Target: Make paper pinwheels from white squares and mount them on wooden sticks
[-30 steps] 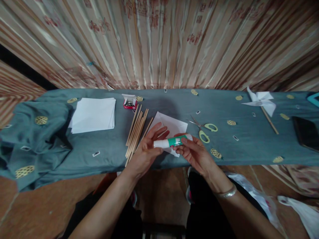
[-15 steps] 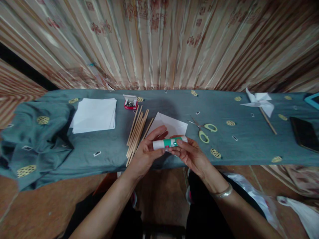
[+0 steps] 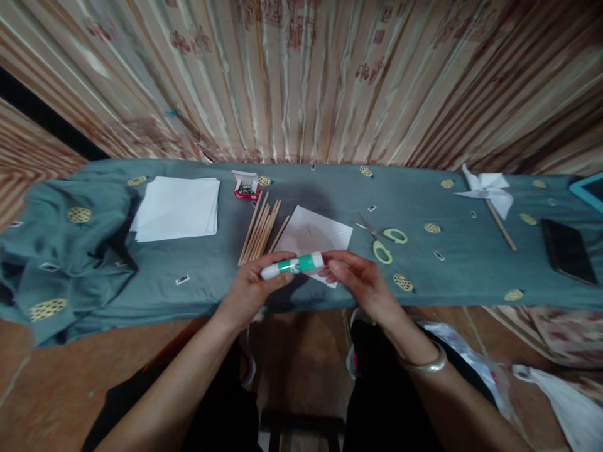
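A white and green glue stick (image 3: 296, 263) lies almost level above the table's front edge, its right end tilted slightly up. My left hand (image 3: 252, 285) is closed around its left part, thumb below and fingers above. At the right end, the fingers of my right hand (image 3: 355, 276) are bent in and pinch its tip. Beneath the glue stick is a square of white paper (image 3: 315, 232) with crease lines, partly covered by my hands. Several thin wooden sticks (image 3: 260, 232) lie just left of the paper. To its right rest open scissors (image 3: 375, 236) with light green handles.
A stack of white paper (image 3: 176, 210) and a small red box of metal pieces (image 3: 246, 188) are at the left. A paper pinwheel (image 3: 490, 191) on a stick, a dark phone (image 3: 568, 251) and a blue-edged device (image 3: 588, 191) lie at the right. Grey-green cloth covers the table.
Both hands have shifted slightly, and the glue stick has moved left. My right hand has slid from its middle to its right end, uncovering more of the green label.
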A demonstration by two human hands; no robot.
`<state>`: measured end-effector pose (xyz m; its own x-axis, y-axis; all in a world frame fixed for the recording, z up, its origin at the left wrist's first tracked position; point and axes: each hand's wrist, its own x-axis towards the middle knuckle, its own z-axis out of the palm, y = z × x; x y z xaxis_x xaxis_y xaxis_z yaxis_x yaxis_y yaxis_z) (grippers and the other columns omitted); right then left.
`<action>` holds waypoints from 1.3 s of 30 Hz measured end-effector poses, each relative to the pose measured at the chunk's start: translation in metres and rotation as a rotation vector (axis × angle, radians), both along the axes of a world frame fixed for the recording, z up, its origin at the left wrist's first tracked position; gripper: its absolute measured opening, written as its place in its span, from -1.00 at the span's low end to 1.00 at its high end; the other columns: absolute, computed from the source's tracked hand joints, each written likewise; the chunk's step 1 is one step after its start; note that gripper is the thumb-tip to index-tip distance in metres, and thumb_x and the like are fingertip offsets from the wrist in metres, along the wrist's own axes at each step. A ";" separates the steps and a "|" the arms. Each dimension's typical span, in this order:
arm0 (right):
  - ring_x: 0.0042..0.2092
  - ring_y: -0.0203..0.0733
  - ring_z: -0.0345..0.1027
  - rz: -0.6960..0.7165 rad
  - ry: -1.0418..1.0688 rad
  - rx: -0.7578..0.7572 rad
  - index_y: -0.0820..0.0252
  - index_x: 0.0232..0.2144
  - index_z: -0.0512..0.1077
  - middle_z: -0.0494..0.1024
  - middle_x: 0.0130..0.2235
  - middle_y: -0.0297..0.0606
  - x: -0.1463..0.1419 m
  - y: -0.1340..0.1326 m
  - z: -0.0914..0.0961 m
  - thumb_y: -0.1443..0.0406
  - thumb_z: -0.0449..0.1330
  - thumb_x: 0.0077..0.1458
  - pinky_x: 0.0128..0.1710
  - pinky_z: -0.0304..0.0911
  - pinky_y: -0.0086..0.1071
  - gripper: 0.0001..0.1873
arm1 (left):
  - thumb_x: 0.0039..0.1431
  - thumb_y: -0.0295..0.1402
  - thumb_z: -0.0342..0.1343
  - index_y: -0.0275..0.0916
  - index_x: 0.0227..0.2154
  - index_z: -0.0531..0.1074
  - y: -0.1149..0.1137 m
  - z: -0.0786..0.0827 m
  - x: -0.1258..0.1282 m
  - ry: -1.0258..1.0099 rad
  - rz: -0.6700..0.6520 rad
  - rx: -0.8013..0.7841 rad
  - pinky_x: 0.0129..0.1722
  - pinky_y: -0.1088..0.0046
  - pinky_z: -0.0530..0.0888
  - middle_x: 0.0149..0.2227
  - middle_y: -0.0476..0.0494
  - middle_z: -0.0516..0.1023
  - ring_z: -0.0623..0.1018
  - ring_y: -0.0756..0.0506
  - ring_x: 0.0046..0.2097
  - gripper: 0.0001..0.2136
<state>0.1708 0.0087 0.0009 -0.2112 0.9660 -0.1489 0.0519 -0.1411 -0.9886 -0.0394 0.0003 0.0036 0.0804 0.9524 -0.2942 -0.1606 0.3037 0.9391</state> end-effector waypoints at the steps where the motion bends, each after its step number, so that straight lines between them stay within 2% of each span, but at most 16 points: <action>1: -0.27 -0.21 0.49 -0.034 -0.119 0.075 0.13 -0.19 0.53 0.63 -0.26 -0.24 0.008 0.001 0.000 0.07 0.20 0.12 -0.23 0.42 -0.32 -0.68 | -0.23 -0.26 0.42 -0.23 -0.26 0.59 0.002 0.002 -0.008 0.020 0.067 0.003 -0.30 0.46 0.43 -0.36 -0.05 0.61 0.51 -0.02 -0.37 -0.62; 3: -0.14 -0.12 0.49 -0.066 -0.375 0.248 0.13 -0.14 0.51 0.61 -0.14 -0.18 0.026 0.002 0.000 0.11 0.15 0.17 -0.07 0.39 -0.17 -0.69 | -0.30 -0.26 0.44 -0.22 -0.28 0.58 0.006 0.006 -0.027 0.082 0.235 0.042 -0.31 0.45 0.43 -0.35 -0.03 0.62 0.50 -0.03 -0.36 -0.59; 5: 0.06 -0.03 0.40 0.011 -0.597 0.418 0.14 -0.05 0.47 0.53 0.04 -0.11 0.040 0.001 -0.002 0.15 0.14 0.19 0.10 0.27 -0.04 -0.67 | -0.22 -0.27 0.41 -0.18 -0.27 0.58 0.009 0.009 -0.046 0.235 0.339 0.077 -0.29 0.46 0.42 -0.34 0.02 0.62 0.47 -0.02 -0.35 -0.64; 9: 0.29 0.07 0.11 0.241 -0.812 0.598 0.17 0.17 0.28 0.26 0.27 -0.01 0.048 -0.004 -0.012 0.11 0.20 0.13 0.23 0.12 0.07 -0.41 | -0.05 -0.27 0.32 -0.19 -0.23 0.55 0.013 -0.004 -0.078 0.586 0.300 0.079 -0.19 0.41 0.42 -0.31 0.06 0.60 0.47 -0.03 -0.31 -0.72; 10: 0.30 0.08 0.08 0.271 -0.840 0.621 0.17 0.21 0.24 0.23 0.28 0.01 0.048 -0.005 -0.014 0.09 0.21 0.12 0.23 0.11 0.09 -0.35 | -0.03 -0.28 0.30 -0.19 -0.24 0.55 0.013 -0.011 -0.085 0.701 0.246 0.131 -0.13 0.35 0.42 -0.27 0.04 0.60 0.49 -0.06 -0.25 -0.75; 13: 0.31 0.10 0.05 0.319 -0.905 0.661 0.18 0.24 0.18 0.19 0.30 0.03 0.044 -0.008 -0.021 0.08 0.20 0.11 0.23 0.11 0.10 -0.30 | -0.08 -0.34 0.29 -0.20 -0.29 0.57 0.014 -0.027 -0.103 0.847 0.248 0.198 0.01 0.22 0.37 -0.26 -0.01 0.59 0.49 -0.19 -0.11 -0.78; 15: 0.31 0.10 0.05 0.332 -0.935 0.676 0.21 0.23 0.19 0.19 0.29 0.04 0.042 -0.009 -0.023 0.09 0.20 0.12 0.23 0.12 0.08 -0.31 | -0.06 -0.31 0.28 -0.17 -0.25 0.57 0.014 -0.030 -0.108 0.907 0.225 0.251 0.05 0.17 0.35 -0.23 -0.04 0.58 0.48 -0.24 -0.06 -0.75; 17: 0.31 0.11 0.05 0.332 -0.949 0.685 0.21 0.22 0.19 0.20 0.29 0.04 0.042 -0.009 -0.023 0.10 0.21 0.11 0.23 0.12 0.08 -0.31 | -0.02 -0.27 0.28 -0.13 -0.13 0.53 0.011 -0.025 -0.101 0.992 0.214 0.397 0.09 0.11 0.33 -0.12 -0.07 0.55 0.44 -0.28 0.03 -0.67; 19: 0.30 0.12 0.07 0.328 -0.951 0.683 0.19 0.23 0.18 0.21 0.28 0.03 0.042 -0.008 -0.022 0.10 0.22 0.10 0.23 0.13 0.09 -0.30 | 0.05 -0.29 0.27 -0.13 0.00 0.44 0.007 -0.016 -0.081 1.103 0.178 0.664 0.16 0.05 0.29 0.07 -0.10 0.45 0.33 -0.31 0.16 -0.58; 21: 0.29 0.12 0.09 0.324 -0.951 0.674 0.19 0.23 0.18 0.23 0.27 0.04 0.042 -0.007 -0.020 0.09 0.23 0.09 0.23 0.13 0.08 -0.29 | 0.10 -0.37 0.23 -0.13 -0.01 0.42 0.004 -0.012 -0.052 1.131 0.005 0.904 0.14 0.02 0.32 0.07 -0.13 0.45 0.38 -0.26 0.13 -0.64; 22: 0.29 0.13 0.09 0.321 -0.952 0.668 0.20 0.22 0.19 0.24 0.26 0.04 0.041 -0.007 -0.019 0.09 0.23 0.09 0.23 0.13 0.07 -0.29 | 0.12 -0.39 0.21 -0.14 -0.08 0.45 0.003 -0.012 -0.036 1.098 -0.062 1.014 0.08 0.05 0.40 0.00 -0.14 0.49 0.41 -0.24 0.09 -0.72; 23: 0.28 0.13 0.10 0.317 -0.953 0.660 0.21 0.22 0.20 0.25 0.25 0.04 0.041 -0.007 -0.019 0.09 0.24 0.08 0.23 0.13 0.06 -0.29 | 0.15 -0.41 0.18 -0.17 -0.11 0.45 0.002 -0.013 -0.021 1.067 -0.161 1.048 0.04 0.09 0.44 -0.03 -0.17 0.50 0.42 -0.23 0.07 -0.77; 26: 0.28 0.13 0.09 0.313 -0.942 0.641 0.17 0.21 0.21 0.25 0.26 0.01 0.041 -0.006 -0.018 0.08 0.25 0.07 0.22 0.12 0.08 -0.30 | 0.19 -0.44 0.13 -0.23 -0.10 0.45 0.005 -0.023 0.014 1.028 -0.326 1.054 0.05 0.10 0.44 0.00 -0.25 0.50 0.40 -0.24 0.09 -0.79; 28: 0.29 0.13 0.08 0.324 -0.928 0.636 0.15 0.21 0.20 0.24 0.27 -0.01 0.042 -0.006 -0.018 0.07 0.25 0.07 0.22 0.11 0.11 -0.29 | 0.17 -0.43 0.14 -0.24 -0.10 0.46 0.010 -0.029 0.024 1.026 -0.378 1.016 0.06 0.07 0.44 0.00 -0.27 0.50 0.40 -0.26 0.08 -0.77; 32: 0.29 0.13 0.08 0.338 -0.919 0.626 0.15 0.20 0.21 0.24 0.27 -0.01 0.044 -0.005 -0.018 0.08 0.25 0.07 0.21 0.11 0.11 -0.30 | 0.16 -0.37 0.17 -0.28 -0.10 0.46 0.019 -0.033 0.026 1.006 -0.447 0.943 0.02 0.08 0.45 -0.04 -0.30 0.51 0.42 -0.25 0.03 -0.75; 39: 0.28 0.11 0.11 0.345 -0.912 0.604 0.21 0.17 0.26 0.28 0.24 0.01 0.047 -0.001 -0.015 0.09 0.25 0.07 0.23 0.11 0.06 -0.34 | 0.23 -0.34 0.09 -0.25 -0.16 0.51 0.020 -0.034 0.026 1.037 -0.432 0.962 -0.10 0.18 0.46 -0.14 -0.25 0.57 0.47 -0.20 -0.08 -0.82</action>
<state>0.2182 0.0074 -0.0141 -0.5303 0.8435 0.0855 0.7275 0.5045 -0.4650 -0.0134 0.0205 -0.0300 0.5548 0.7680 0.3199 0.6314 -0.6391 0.4392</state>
